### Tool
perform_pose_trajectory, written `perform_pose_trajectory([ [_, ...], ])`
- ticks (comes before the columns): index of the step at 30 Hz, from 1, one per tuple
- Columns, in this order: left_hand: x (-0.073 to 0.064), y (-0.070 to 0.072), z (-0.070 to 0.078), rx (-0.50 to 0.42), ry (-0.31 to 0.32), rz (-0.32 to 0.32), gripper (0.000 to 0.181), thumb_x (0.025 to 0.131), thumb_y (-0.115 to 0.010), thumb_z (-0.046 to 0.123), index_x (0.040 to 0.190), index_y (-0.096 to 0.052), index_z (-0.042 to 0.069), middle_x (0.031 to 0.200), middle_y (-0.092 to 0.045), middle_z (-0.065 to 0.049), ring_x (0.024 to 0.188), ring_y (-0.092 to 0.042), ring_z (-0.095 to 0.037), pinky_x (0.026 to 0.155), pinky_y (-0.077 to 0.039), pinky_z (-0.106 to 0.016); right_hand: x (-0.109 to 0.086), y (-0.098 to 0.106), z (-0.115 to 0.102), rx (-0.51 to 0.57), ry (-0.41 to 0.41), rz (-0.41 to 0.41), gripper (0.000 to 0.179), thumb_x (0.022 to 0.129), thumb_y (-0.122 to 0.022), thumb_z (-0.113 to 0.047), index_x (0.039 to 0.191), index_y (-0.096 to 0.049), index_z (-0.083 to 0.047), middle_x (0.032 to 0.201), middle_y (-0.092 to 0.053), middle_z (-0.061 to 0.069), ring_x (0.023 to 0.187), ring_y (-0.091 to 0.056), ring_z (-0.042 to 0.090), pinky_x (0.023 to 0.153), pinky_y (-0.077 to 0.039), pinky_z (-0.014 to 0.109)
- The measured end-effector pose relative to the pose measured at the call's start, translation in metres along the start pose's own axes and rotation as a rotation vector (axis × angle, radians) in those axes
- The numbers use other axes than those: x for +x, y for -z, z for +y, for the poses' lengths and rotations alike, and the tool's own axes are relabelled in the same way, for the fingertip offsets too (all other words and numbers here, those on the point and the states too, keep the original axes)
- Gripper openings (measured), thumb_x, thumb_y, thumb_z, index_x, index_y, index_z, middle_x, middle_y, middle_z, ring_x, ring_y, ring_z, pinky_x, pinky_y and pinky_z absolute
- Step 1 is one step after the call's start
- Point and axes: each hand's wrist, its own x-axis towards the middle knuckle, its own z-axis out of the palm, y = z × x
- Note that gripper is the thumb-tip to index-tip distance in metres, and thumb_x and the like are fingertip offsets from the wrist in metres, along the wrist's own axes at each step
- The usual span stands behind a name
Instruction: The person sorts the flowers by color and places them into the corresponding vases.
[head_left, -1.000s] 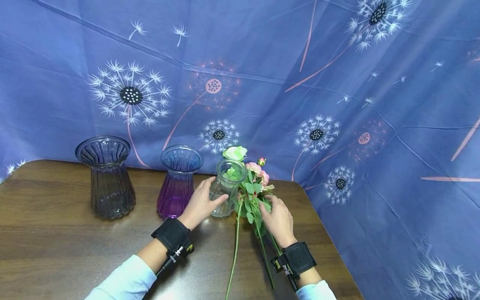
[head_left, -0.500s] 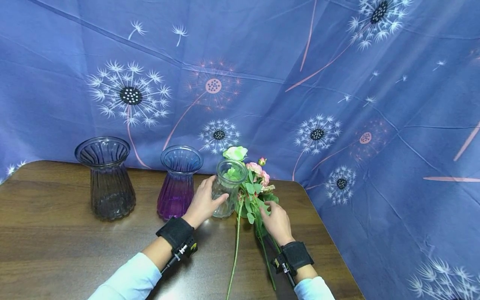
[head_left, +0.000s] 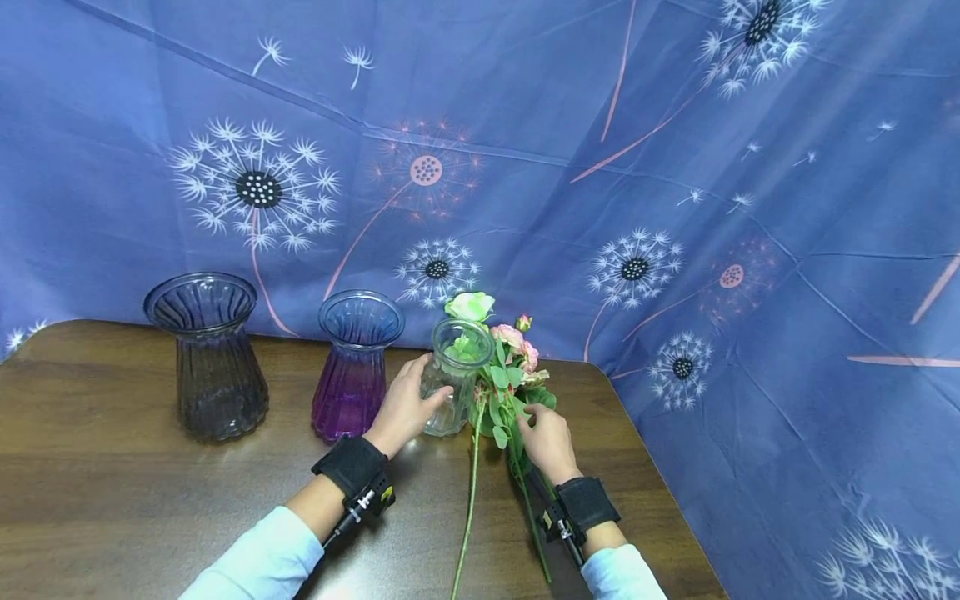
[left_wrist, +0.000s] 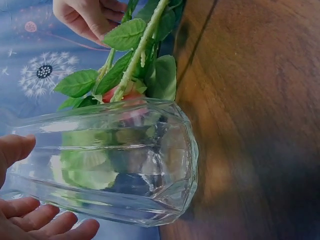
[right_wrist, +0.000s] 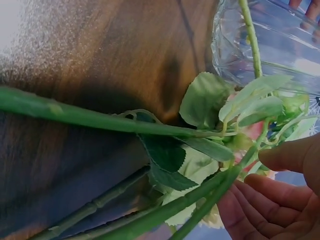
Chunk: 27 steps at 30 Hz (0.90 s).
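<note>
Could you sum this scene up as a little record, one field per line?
Surface: brown wooden table
Vases: dark grey vase, purple vase, clear vase
Flowers: pink blooms, pale green-white bloom, green stems
Left hand: spread at the clear vase's side; contact unclear
Right hand: at the green stems; grip unclear
Backdrop: blue cloth, dandelion print

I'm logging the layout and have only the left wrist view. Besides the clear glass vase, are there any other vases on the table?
Observer: Yes, the head view shows two: a dark grey glass vase and a purple glass vase.
Operator: Which stands nearer the clear glass vase?
Observer: The purple glass vase; it stands between the other two.
Operator: Which way do the flower stems run?
Observer: In the head view, they run toward the near side of the table.
</note>
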Motion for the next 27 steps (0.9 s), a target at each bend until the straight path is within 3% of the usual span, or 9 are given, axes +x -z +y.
perform_pose_trajectory([
  [4, 0.0008, -0.0011, -0.0009, -0.017, 0.016, -0.011, 0.063, 0.084, -0.070, 0.022, 0.133, -0.042, -0.006, 0.130, -0.050, -0.025, 0.121, -0.049, -0.036, 0.103, -0.042, -0.047, 0.0011, -0.0025, 0.0021, 0.006, -0.016, -0.008, 0.028, 0.090, -0.059, -0.019, 0.110, -0.067, 0.000, 0.078, -0.066, 0.007, 0.059, -0.054, 0.014, 0.051, -0.041, 0.026],
  [11, 0.0011, -0.0023, -0.0011, -0.034, 0.014, -0.001, 0.065, 0.084, -0.070, 0.021, 0.134, -0.041, -0.007, 0.131, -0.049, -0.025, 0.121, -0.049, -0.037, 0.104, -0.041, -0.047, 0.0071, -0.0062, 0.0061, 0.019, 0.006, 0.010, 0.020, 0.088, -0.060, -0.013, 0.099, -0.071, -0.001, 0.088, -0.070, 0.014, 0.077, -0.064, 0.025, 0.063, -0.051, 0.036],
  [18, 0.0029, -0.0038, -0.0015, -0.031, -0.012, 0.014, 0.062, 0.084, -0.070, 0.020, 0.133, -0.043, -0.007, 0.129, -0.050, -0.025, 0.120, -0.050, -0.037, 0.104, -0.041, -0.047, 0.0054, -0.0003, 0.0059, 0.014, 0.085, 0.020, 0.016, 0.085, -0.061, -0.010, 0.093, -0.073, -0.002, 0.087, -0.071, 0.012, 0.077, -0.065, 0.025, 0.063, -0.051, 0.035],
  [27, 0.0020, -0.0048, -0.0036, -0.017, -0.016, 0.025, 0.062, 0.083, -0.071, 0.020, 0.133, -0.044, -0.007, 0.129, -0.051, -0.025, 0.120, -0.050, -0.036, 0.104, -0.041, -0.046, 0.0080, 0.0032, 0.0050, 0.002, 0.023, -0.004, 0.013, 0.086, -0.062, -0.010, 0.091, -0.073, -0.003, 0.088, -0.071, 0.012, 0.077, -0.065, 0.023, 0.063, -0.051, 0.034],
])
